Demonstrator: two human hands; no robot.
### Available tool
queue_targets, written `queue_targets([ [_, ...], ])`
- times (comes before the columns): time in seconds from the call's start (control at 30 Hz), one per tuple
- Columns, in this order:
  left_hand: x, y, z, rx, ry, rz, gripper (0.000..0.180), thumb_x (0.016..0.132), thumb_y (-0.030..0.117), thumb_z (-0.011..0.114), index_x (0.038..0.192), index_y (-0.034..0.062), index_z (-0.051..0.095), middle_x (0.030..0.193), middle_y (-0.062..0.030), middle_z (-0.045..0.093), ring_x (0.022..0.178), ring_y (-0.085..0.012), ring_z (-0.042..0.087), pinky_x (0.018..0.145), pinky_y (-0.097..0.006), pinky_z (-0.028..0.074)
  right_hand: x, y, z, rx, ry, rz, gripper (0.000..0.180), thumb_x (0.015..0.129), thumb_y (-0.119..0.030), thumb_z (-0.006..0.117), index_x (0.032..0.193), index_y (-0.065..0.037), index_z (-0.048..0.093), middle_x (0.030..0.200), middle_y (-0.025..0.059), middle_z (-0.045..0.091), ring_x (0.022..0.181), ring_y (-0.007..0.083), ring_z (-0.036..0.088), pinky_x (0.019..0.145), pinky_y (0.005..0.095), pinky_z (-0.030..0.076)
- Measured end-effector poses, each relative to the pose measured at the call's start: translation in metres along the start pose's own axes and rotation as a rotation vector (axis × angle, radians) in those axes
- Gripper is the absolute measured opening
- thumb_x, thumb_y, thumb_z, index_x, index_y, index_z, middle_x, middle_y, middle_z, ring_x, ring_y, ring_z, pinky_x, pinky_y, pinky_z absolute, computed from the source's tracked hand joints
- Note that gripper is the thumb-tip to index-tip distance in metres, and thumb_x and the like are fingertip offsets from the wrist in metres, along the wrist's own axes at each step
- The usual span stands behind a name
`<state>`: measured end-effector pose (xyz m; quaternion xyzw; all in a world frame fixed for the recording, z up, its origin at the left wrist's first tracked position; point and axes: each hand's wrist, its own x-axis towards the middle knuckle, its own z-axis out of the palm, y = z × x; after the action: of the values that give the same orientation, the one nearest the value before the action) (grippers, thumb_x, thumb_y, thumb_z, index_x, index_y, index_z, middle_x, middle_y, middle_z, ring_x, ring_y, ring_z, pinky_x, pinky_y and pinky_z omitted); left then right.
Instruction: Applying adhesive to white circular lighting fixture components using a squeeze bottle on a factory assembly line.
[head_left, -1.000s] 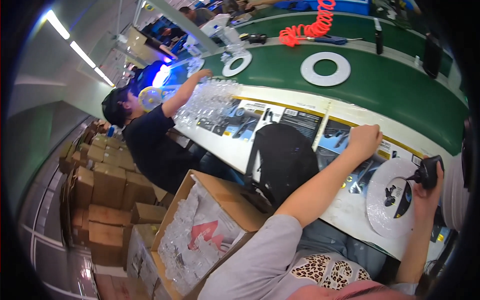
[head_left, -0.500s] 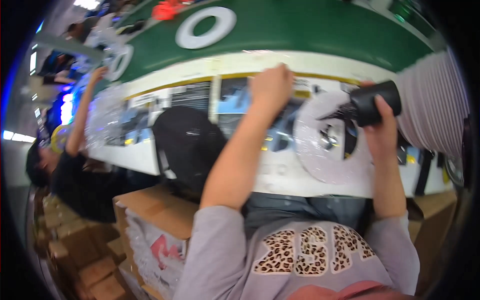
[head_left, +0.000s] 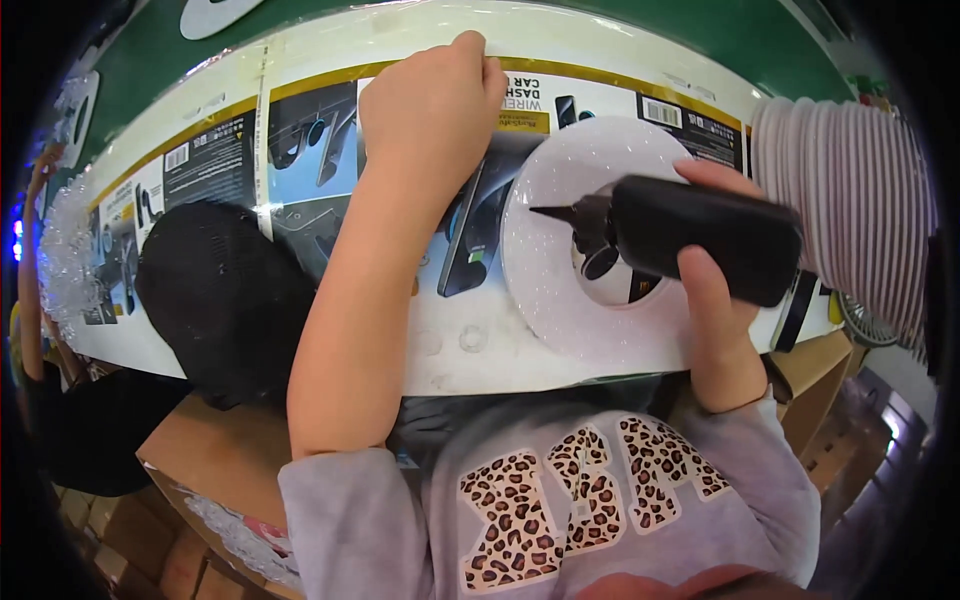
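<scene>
The view has swung down closer to the desk (head_left: 480, 365); right hand (head_left: 715, 300) grip closed around black bottle (head_left: 700, 238) over white ring (head_left: 560, 270), left hand (head_left: 435, 95) fisted, empty, on printed sheets (head_left: 220, 150).

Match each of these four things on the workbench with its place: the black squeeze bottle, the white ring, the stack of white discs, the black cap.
Things:
1. black squeeze bottle
2. white ring
3. stack of white discs
4. black cap

Places:
A. at the bench's far right
B. in the right hand
C. left of the left forearm
D. flat under the bottle's nozzle

Pairs: 1-B, 2-D, 3-A, 4-C
</scene>
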<state>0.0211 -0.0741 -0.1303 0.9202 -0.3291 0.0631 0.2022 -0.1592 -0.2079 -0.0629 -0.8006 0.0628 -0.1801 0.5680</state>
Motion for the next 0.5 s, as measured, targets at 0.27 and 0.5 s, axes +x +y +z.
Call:
queue_targets([
  [0.27,0.001,0.002,-0.012,-0.107,0.069,0.047,0.012,0.078,0.016,0.057,0.073,0.0053,0.056,0.066,-0.0101,0.061,0.063,-0.0273,0.061,0.055,-0.037,0.048,-0.01,0.002,-0.003,-0.002,0.044,0.1,0.07,0.07,-0.035,0.078,0.119,0.005,0.048,0.113,0.0134,0.054,0.097,0.0183,0.056,0.084,0.0266,0.044],
  [0.5,0.002,0.0,-0.02,-0.193,-0.013,-0.028,0.014,0.078,0.015,0.056,0.069,0.0049,0.052,0.061,-0.0094,0.057,0.06,-0.0277,0.058,0.054,-0.038,0.046,-0.02,0.005,0.013,-0.179,0.195,0.148,0.076,0.071,-0.051,0.07,0.116,0.005,0.043,0.096,0.0184,0.056,0.082,0.0235,0.059,0.076,0.0314,0.049],
])
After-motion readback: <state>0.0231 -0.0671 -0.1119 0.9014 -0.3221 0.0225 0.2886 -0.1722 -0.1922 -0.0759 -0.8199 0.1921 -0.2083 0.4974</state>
